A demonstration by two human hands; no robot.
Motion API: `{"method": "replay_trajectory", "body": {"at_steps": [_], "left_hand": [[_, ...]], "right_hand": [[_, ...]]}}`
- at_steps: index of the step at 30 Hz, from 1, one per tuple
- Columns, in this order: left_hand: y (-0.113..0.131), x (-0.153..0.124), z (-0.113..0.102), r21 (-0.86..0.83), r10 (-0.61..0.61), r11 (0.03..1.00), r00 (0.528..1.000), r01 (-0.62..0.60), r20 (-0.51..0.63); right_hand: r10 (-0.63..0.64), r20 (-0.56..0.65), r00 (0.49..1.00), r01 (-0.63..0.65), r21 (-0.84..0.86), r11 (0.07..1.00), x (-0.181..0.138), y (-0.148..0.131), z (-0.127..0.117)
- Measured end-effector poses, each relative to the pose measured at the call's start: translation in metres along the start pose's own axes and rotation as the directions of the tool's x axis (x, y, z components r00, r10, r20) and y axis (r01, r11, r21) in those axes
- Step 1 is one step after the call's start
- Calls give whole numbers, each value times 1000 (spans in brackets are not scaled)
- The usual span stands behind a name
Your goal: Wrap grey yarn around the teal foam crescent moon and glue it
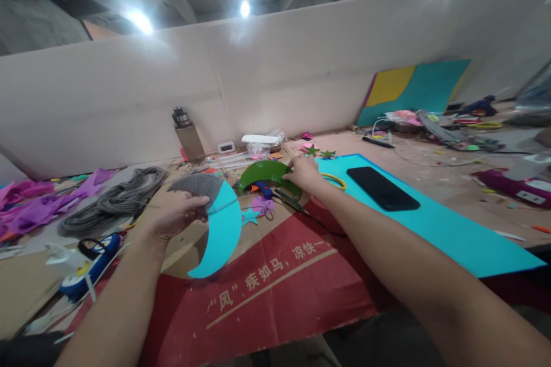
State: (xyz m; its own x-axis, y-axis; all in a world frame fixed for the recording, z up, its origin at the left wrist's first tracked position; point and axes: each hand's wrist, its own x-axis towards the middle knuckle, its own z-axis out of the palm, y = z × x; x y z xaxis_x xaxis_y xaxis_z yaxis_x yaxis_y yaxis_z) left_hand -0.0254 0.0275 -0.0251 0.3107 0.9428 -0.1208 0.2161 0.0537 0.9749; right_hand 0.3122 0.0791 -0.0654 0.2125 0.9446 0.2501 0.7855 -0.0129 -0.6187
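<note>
My left hand (183, 212) grips a crescent moon cutout (226, 223), bright blue below, with grey yarn (198, 188) covering its upper end. A strand of yarn crosses the blue part. Farther forward, my right hand (303, 171) has its thumb and fingers closed at the right part of a green crescent (262, 171); the exact contact is partly hidden. In front of the green crescent lies a blue glue gun (264, 190) with a black cord. Near it are a blue star (249, 217) and a purple round piece (262, 205).
Red-printed cardboard (267, 292) covers the table in front. To the right, a phone (382, 188) rests on a blue sheet (447, 235), beside a yellow ring (334, 181). Leftward are a grey rope coil (114, 198), purple scraps (47, 209), a blue power strip (92, 266) and a bottle (189, 140).
</note>
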Motion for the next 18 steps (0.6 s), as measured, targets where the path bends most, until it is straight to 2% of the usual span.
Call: {"method": "replay_trajectory", "body": {"at_steps": [4,9,13,18], "left_hand": [[-2,1,-2,9,0,1000,999,0,36],[-4,2,-4,44,11,999,1000,-12,20],[-3,2,-3,11,1,1000,1000,-1,2],[-2,0,2,-3,1,1000,1000,0,24]], "right_hand": [[-24,107,994,-9,298,954,5,2,-7],[-21,175,984,-96,631,770,4,-3,-14],[18,166,986,-141,771,621,5,-5,-16],[60,163,985,-171,841,513,10,-2,-14]]}}
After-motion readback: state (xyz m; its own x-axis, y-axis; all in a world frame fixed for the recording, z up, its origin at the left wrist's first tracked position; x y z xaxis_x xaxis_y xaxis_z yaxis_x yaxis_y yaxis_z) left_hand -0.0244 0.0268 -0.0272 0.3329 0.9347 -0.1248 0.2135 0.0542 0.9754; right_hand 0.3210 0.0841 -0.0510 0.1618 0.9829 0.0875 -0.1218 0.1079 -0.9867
